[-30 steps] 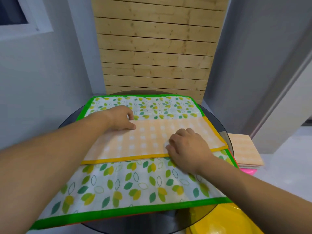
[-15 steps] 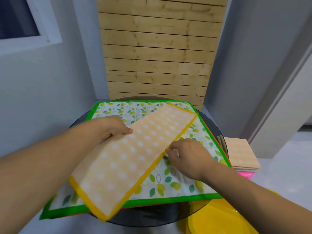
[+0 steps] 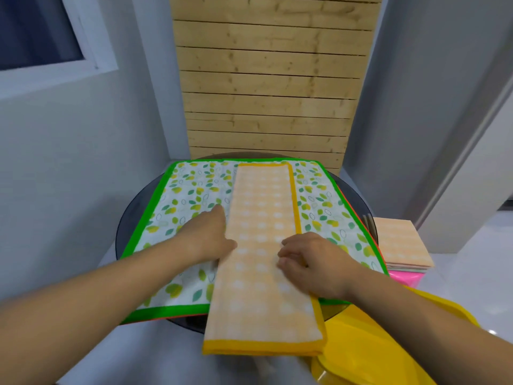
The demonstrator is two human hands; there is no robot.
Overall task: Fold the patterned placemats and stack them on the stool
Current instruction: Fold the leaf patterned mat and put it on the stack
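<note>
Orange checked placemat [image 3: 263, 215]: folded cloth strip on leafy mat [image 3: 191, 190] | left hand [image 3: 206, 237] grip spread flat | right hand [image 3: 313, 262] grip curled, hold unclear

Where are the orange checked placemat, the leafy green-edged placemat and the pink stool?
orange checked placemat [image 3: 258, 295]: head view, middle of folded strip.
leafy green-edged placemat [image 3: 194, 190]: head view, bare left part.
pink stool [image 3: 406, 279]: head view, seat edge.

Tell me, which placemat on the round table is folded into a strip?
The orange checked placemat with the yellow border: it lies as a narrow folded strip on the leaf-print placemat with the green border, which is spread flat.
</note>
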